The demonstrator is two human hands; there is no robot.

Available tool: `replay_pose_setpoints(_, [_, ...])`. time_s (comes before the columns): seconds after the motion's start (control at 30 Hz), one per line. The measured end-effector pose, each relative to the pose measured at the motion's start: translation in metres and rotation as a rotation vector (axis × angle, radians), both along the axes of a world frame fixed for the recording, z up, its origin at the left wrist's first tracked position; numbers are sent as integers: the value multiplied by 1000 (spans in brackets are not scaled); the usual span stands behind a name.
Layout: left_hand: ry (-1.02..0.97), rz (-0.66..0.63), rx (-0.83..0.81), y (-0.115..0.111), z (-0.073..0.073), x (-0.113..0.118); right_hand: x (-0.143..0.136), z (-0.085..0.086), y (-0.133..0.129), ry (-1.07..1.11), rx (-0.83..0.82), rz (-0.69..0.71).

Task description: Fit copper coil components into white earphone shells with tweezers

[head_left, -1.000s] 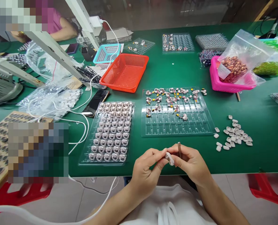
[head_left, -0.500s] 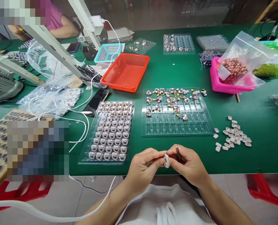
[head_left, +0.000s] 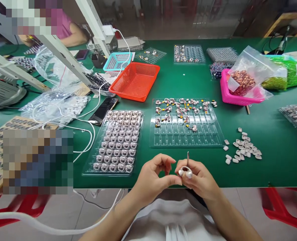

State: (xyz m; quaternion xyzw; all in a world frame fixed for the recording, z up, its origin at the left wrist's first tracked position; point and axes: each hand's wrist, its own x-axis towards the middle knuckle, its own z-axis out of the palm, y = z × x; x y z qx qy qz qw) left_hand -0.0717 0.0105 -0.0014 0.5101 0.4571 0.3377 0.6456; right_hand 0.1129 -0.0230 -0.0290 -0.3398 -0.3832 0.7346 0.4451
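Observation:
My right hand (head_left: 203,179) is closed on a white clip-shaped earbud (head_left: 186,172), its curved band uppermost. A thin metal tool, seemingly tweezers (head_left: 188,158), also stands up from that hand, tip pointing away. My left hand (head_left: 151,179) is just left of it, fingers curved and apart from the thumb; the thumb tip comes close to the earbud, and I cannot tell if they touch. Beyond the hands lies a clear tray (head_left: 188,140) holding several earbud parts with yellow tabs in its far rows. Small white caps (head_left: 247,150) are scattered to the right.
At left, a clear tray (head_left: 87,170) is filled with pale earbud pieces, beside a phone (head_left: 103,110) and white cables (head_left: 91,134). Farther back are a red basket (head_left: 134,95) and a pink basket (head_left: 235,98) with bagged coppery parts. A co-worker's arm (head_left: 74,35) shows at far left.
My left hand has let go of the earbud and opened, drawing slightly left. The earbud is now turned in my right hand, and the tool has swung more upright.

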Motion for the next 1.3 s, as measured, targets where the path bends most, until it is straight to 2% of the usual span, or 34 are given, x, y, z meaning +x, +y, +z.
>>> replay_pose_setpoints(0.07, [17,23,175,-5,-4,5,-8,-6,-4,135,-101,-73])
replay_pose_setpoints(0.17, [16,-5,296,-13,-9,13,-18,-9,-9,214,-162,-174])
replay_pose_setpoints(0.27, [5,-52,321,-20,-13,19,-26,-8,-14,266,-179,-247])
replay_pose_setpoints(0.4, [8,-40,313,-26,-17,23,-35,-7,-15,289,-217,-333])
replay_pose_setpoints(0.53, [18,-33,269,-26,-18,22,-40,-10,-15,246,-273,-398])
replay_pose_setpoints(0.63, [15,-63,252,-25,-17,17,-34,-13,-19,145,-273,-379])
replay_pose_setpoints(0.73, [-16,-99,293,-23,-14,9,-20,-16,-22,-99,-94,-278])
replay_pose_setpoints(0.83, [6,-30,508,-20,-6,1,-8,-15,-19,-461,218,-183])
replay_pose_setpoints(0.9, [87,38,644,-19,1,-3,-5,-10,-15,-641,458,-170])
replay_pose_setpoints(1.0, [237,76,724,-21,8,-7,-7,0,-9,-828,728,-201])
replay_pose_setpoints(1.17, [299,28,651,-24,9,-10,-13,9,-1,-1016,944,-340])
replay_pose_setpoints(1.23, [301,52,551,-25,9,-10,-13,10,0,-1052,1012,-383])
replay_pose_setpoints(1.3, [227,68,379,-25,8,-10,-12,11,-1,-1081,1061,-409])
